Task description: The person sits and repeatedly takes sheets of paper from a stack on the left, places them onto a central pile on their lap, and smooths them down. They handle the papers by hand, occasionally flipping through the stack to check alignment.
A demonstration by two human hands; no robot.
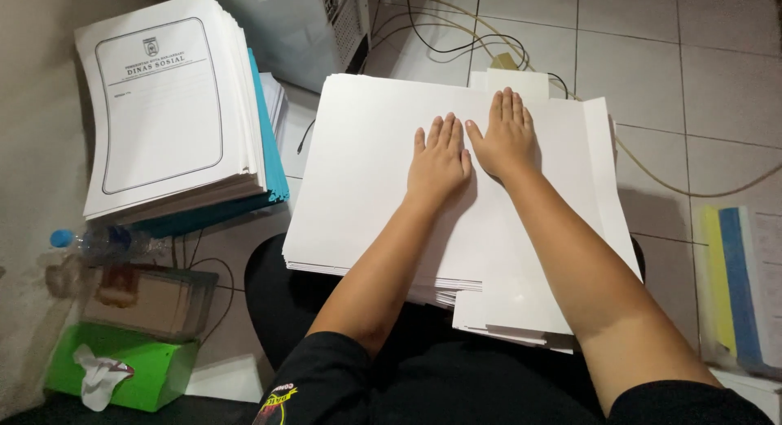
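Left hand (438,163) and right hand (507,136), both flat, fingers spread, gripping nothing, pressed side by side on white paper stack (366,181) at centre; printed form pile (163,107) at ten o'clock, tissue box (142,368) at seven; best smoothed with even palm pressure.

- I see a green tissue box (134,368) at the lower left on the floor, a white tissue (99,378) sticking out of its top.
- Just above it lies a clear plastic bottle (102,244) with a blue cap, on its side.
- Between them stands what may be a clear box (147,299) with brownish contents; my view there is blurred.
- At upper left, a stack's top sheet carries a printed cover label (159,103): white, black rounded border.
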